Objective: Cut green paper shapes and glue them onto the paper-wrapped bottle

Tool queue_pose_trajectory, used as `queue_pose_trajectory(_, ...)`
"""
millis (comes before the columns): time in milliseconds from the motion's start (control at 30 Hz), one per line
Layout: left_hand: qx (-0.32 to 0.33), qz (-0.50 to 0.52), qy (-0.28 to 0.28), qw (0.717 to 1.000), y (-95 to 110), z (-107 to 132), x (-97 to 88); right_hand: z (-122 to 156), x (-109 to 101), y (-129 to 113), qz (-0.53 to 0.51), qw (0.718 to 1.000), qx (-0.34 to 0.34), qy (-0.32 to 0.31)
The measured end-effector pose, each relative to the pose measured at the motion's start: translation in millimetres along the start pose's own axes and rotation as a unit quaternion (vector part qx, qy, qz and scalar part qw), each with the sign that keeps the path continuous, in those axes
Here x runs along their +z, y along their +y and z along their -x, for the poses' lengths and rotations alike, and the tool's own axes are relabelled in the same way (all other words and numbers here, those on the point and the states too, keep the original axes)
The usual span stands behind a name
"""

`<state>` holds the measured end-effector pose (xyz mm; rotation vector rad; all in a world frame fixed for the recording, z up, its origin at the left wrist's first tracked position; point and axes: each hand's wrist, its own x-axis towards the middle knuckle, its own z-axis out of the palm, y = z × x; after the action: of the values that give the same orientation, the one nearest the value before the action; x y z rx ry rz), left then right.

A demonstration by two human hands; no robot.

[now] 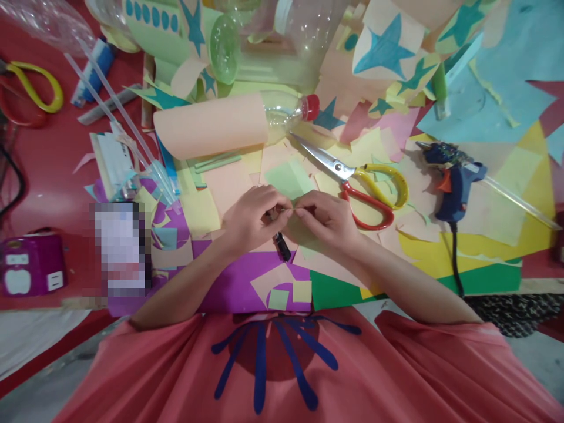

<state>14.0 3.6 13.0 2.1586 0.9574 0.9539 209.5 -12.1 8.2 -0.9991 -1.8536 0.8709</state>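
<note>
Yellowish sliver [294, 208], too small to identify, between fingertips; left hand [259, 214] and right hand [330, 218] both pinch it. Black object [282, 247] partly behind left hand; red-and-yellow scissors [341, 170] beside right.

Glue gun [460, 187] right of scissors [346, 172]
</note>
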Motion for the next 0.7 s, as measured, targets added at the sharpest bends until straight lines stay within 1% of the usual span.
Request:
queue_pose_trajectory(100, -0.024, 0.012, -0.001, 1.000, 0.2, 0.3, 1.2, 0.5, 1.0, -0.1, -0.003, 1.000, 0.017, 0.011)
queue_pose_trajectory(233, -0.046, 0.043, 0.022, 0.998, 1.5, 0.5, 0.9, 0.7, 0.6, -0.7, -0.027, 0.998, 0.050, 0.021)
queue_pose_trajectory(400, -0.091, 0.088, 0.052, 0.991, 1.5, -1.0, -1.0, 0.1, -0.9, -1.0, -0.082, 0.991, 0.103, -0.006)
queue_pose_trajectory(533, -0.117, 0.114, 0.067, 0.984, -0.1, -2.3, -1.2, -0.6, -0.1, 0.3, -0.095, 0.985, 0.143, -0.034)
queue_pose_trajectory(700, -0.131, 0.126, 0.080, 0.980, -2.0, 0.8, 2.0, -2.1, 1.1, 0.0, -0.113, 0.978, 0.173, -0.018)
